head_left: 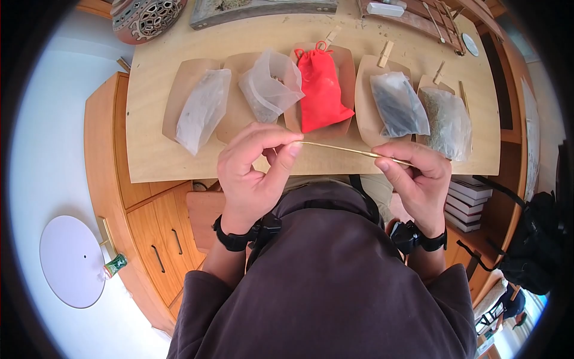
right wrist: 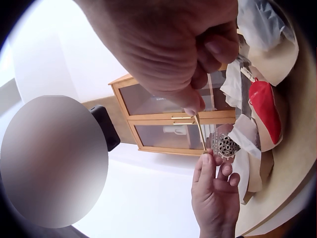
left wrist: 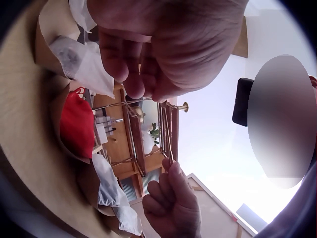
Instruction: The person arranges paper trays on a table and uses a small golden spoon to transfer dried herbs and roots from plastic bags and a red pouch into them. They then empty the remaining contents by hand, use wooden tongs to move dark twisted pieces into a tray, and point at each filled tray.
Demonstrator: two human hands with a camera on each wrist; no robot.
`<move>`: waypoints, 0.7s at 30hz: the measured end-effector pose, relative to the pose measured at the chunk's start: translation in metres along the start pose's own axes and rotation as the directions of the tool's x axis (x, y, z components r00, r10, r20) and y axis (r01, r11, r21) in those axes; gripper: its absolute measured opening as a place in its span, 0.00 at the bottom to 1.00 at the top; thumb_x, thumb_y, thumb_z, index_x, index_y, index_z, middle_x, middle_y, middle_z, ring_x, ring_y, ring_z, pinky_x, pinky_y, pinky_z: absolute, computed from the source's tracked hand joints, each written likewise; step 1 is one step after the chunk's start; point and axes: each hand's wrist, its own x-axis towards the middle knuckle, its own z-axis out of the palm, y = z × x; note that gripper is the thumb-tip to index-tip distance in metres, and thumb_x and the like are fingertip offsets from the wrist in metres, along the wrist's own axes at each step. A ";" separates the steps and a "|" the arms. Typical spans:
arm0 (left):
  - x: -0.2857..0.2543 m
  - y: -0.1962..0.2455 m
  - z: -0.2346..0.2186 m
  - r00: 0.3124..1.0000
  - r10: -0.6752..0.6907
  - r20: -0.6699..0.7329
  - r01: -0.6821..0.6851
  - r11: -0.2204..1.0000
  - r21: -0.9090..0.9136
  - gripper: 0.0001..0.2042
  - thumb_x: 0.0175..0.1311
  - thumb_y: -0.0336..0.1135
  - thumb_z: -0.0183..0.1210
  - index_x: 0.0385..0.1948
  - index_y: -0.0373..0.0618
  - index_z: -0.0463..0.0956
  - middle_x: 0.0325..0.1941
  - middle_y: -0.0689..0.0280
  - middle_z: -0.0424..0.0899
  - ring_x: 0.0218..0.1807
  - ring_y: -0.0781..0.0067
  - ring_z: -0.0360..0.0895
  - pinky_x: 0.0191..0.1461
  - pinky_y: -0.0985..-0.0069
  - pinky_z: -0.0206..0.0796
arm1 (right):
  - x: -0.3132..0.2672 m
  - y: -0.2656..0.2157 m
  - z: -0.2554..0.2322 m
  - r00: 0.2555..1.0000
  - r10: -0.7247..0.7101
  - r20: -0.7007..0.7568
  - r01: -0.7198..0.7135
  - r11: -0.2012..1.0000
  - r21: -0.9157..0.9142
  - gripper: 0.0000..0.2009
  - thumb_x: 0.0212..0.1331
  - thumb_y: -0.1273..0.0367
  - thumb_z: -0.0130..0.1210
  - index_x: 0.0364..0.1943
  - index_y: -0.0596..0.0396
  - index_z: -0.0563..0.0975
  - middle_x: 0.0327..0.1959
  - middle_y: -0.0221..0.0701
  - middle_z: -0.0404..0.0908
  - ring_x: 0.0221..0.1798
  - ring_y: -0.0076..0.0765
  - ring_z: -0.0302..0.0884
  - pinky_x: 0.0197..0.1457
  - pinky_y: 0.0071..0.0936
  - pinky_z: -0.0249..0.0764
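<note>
A thin golden stick [head_left: 338,147] is held level above the table's front edge. My left hand [head_left: 254,170] pinches its left end between thumb and forefinger, and my right hand [head_left: 418,173] pinches it nearer the other end, with a short piece sticking out past the fingers. In the right wrist view the stick [right wrist: 200,131] spans the space between both hands. Behind the hands lies a red drawstring pouch [head_left: 320,90] on a brown paper tray, with whitish translucent bags [head_left: 203,110] to its left and filled clear bags [head_left: 399,105] to its right.
Wooden clothespins [head_left: 385,54] stand at the trays' far ends. At the table's back are a patterned openwork pot [head_left: 149,18], a grey tray [head_left: 263,13] and a wooden rack [head_left: 418,21]. White boxes [head_left: 469,200] sit on a shelf below right; a black bag [head_left: 532,239] hangs beside it.
</note>
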 end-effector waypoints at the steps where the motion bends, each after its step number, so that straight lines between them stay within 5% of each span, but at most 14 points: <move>1: -0.001 0.000 0.000 1.000 -0.017 -0.001 0.017 1.000 0.004 0.06 0.65 0.22 0.69 0.41 0.40 0.88 0.36 0.65 0.88 0.30 0.81 0.77 0.32 0.82 0.67 | 0.000 0.000 -0.001 1.000 -0.025 0.012 0.026 0.999 -0.022 0.08 0.61 0.73 0.74 0.43 0.56 0.90 0.31 0.24 0.88 0.25 0.12 0.67 0.27 0.16 0.61; 7: -0.004 -0.002 0.003 0.998 -0.061 -0.035 0.059 0.997 -0.048 0.05 0.66 0.22 0.67 0.41 0.41 0.88 0.37 0.65 0.88 0.30 0.82 0.77 0.33 0.82 0.68 | 0.004 -0.006 -0.002 0.998 -0.045 0.042 0.047 0.997 -0.063 0.08 0.62 0.73 0.72 0.43 0.57 0.90 0.34 0.30 0.91 0.33 0.21 0.80 0.36 0.20 0.72; 13: -0.006 -0.005 -0.001 0.996 -0.083 -0.025 0.080 0.993 -0.081 0.05 0.66 0.22 0.68 0.40 0.41 0.88 0.36 0.66 0.88 0.29 0.82 0.77 0.33 0.82 0.68 | 0.000 -0.003 -0.004 0.993 0.049 0.103 -0.058 0.994 0.094 0.07 0.63 0.73 0.71 0.44 0.57 0.90 0.34 0.30 0.91 0.33 0.20 0.80 0.36 0.20 0.72; 21: -0.010 -0.008 0.002 0.993 -0.114 -0.037 0.112 0.993 -0.029 0.04 0.65 0.22 0.68 0.37 0.41 0.86 0.33 0.67 0.86 0.28 0.83 0.76 0.32 0.82 0.66 | -0.001 0.003 0.003 0.998 0.026 0.049 -0.025 1.000 -0.019 0.07 0.62 0.72 0.72 0.42 0.57 0.91 0.31 0.29 0.89 0.31 0.19 0.78 0.33 0.20 0.70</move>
